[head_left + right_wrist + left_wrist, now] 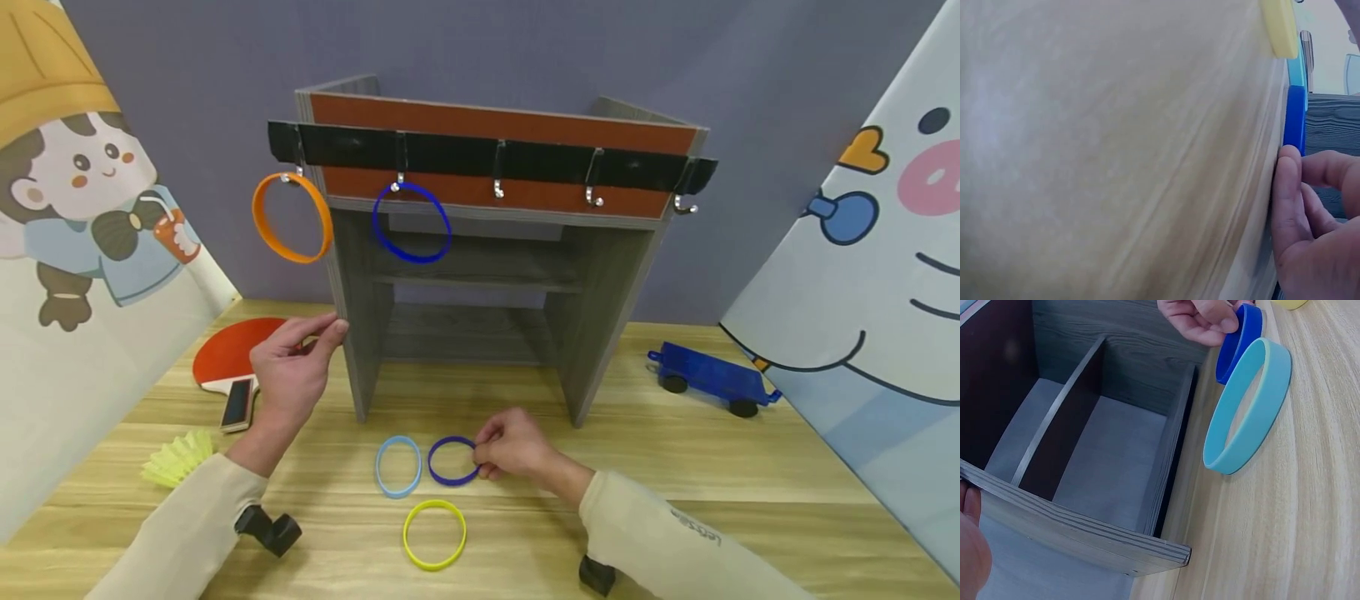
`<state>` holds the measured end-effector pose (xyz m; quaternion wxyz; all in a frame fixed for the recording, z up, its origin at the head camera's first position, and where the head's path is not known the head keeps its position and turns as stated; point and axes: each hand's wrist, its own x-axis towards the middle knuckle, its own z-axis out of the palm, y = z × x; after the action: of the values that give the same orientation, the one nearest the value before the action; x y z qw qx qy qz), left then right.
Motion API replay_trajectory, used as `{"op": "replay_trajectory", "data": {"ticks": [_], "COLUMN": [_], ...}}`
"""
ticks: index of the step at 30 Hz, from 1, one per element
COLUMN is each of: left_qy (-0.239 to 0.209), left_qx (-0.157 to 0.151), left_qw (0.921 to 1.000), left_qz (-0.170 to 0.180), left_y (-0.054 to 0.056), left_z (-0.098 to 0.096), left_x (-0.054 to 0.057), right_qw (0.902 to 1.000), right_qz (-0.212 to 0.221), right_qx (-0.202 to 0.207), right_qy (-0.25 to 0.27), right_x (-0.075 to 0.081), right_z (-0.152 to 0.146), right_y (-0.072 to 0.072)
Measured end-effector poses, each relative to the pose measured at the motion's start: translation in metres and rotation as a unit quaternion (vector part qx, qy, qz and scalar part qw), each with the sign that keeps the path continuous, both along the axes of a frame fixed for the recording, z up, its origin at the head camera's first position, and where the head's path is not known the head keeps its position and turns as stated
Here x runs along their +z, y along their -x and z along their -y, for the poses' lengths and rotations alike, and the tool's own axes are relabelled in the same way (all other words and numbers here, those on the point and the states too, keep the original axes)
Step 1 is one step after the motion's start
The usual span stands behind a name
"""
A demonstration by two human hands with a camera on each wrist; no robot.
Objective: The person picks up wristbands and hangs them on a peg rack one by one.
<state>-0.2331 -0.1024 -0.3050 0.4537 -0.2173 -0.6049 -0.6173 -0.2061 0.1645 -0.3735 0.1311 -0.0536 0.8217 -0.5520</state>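
Pale wood-grain tabletop [720,492] stretches out before a grey shelf [600,308], with a slate-coloured wall [480,50] behind. Just in front of the shelf lies a dark blue ring [448,482], its side pinched between the thumb and fingers of the right hand [517,446]. Also in front of the shelf are 2 more: a light blue ring [1269,394] and, farther out, a yellow ring [435,567]. At the shelf's left side, the left hand [292,367] pinches the panel's front edge. Across the shelf's top front run 5 hooks [498,191]; 2 carry rings, 1 orange and 1 blue. Left of the shelf lies a red paddle [236,346]; right of it, a blue cart [708,375]. To my eye, a light hold on the rim and a straight lift suit best, sparing the light blue neighbour a nudge.
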Motion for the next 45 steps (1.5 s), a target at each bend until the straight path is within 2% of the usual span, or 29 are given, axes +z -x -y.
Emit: {"op": "replay_trajectory", "data": {"ticks": [8, 18, 29, 41, 45], "left_qy": [0.005, 0.003, 0.002, 0.000, -0.002], "left_qx": [-0.001, 0.005, 0.008, 0.010, 0.006], "left_qw": [1.0000, 0.9999, 1.0000, 0.9999, 1.0000], "left_qz": [-0.004, -0.010, -0.004, -0.004, -0.002], "left_y": [0.001, 0.001, 0.000, 0.000, 0.000], "left_z": [0.000, 0.000, 0.000, 0.000, 0.000], "left_x": [0.000, 0.000, 0.000, -0.001, -0.001], "right_qw": [0.9988, 0.9928, 0.9881, 0.9737, 0.9713], "right_qz": [0.020, 0.030, -0.001, -0.014, -0.017], "right_qx": [-0.001, -0.008, -0.043, -0.062, -0.075], "right_qy": [0.045, 0.116, 0.148, 0.219, 0.225], "right_x": [0.000, 0.001, 0.019, 0.040, 0.048], "right_z": [-0.005, -0.015, -0.025, -0.034, -0.036], "right_y": [-0.004, -0.008, -0.015, -0.019, -0.019]}}
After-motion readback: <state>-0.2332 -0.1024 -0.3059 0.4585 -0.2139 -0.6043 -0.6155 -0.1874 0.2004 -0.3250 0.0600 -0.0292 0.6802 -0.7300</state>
